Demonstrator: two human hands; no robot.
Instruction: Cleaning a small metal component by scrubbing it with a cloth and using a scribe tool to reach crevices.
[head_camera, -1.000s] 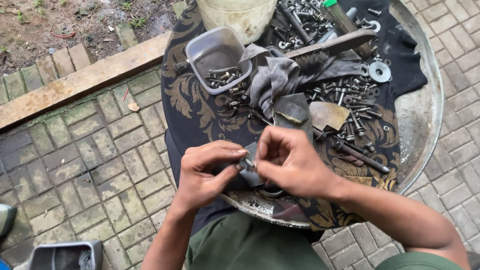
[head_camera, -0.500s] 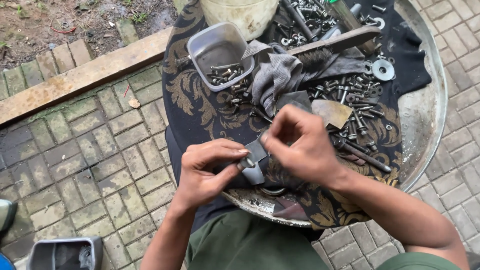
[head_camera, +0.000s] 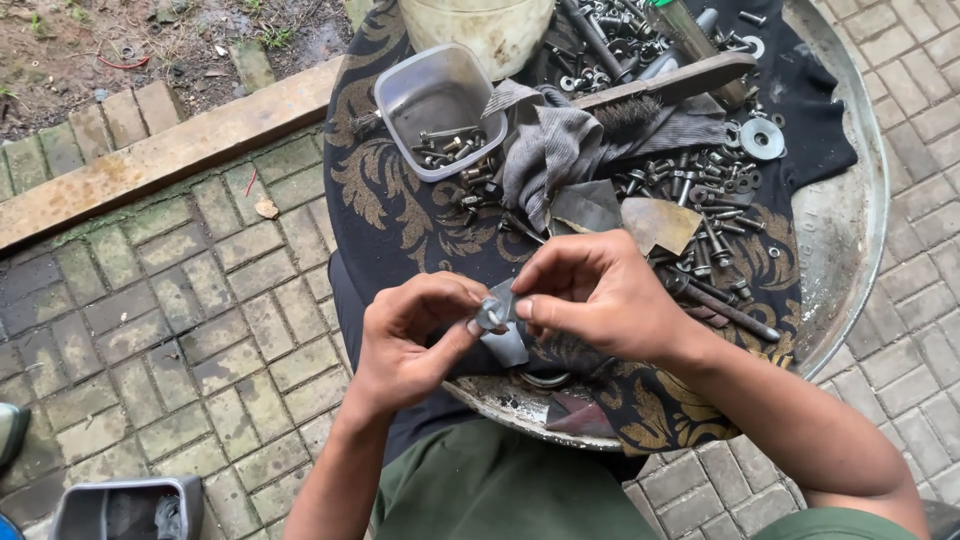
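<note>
Left hand: its thumb and fingers are pinched on a small metal part, so the part stays put and does not drop.
Right hand: its fingertips are closed on a grey scrap pressed onto that same part. The scrap hangs down below the part.
Where the part is: between both hands, up in the air, just over the near edge of the round metal tray. I think it is kept close so the eyes can see it well.
Dark cloth: it lies over the tray, likely so the little bits do not roll off.
Plastic tub: it sits at the far left on the cloth with a few bolts inside, kept apart from the rest.
Loose bolts and washers: a heap on the right, within easy reach.
Wire brush: it lies at the back, across a grey rag.
Brick floor: it is under and around the tray.
</note>
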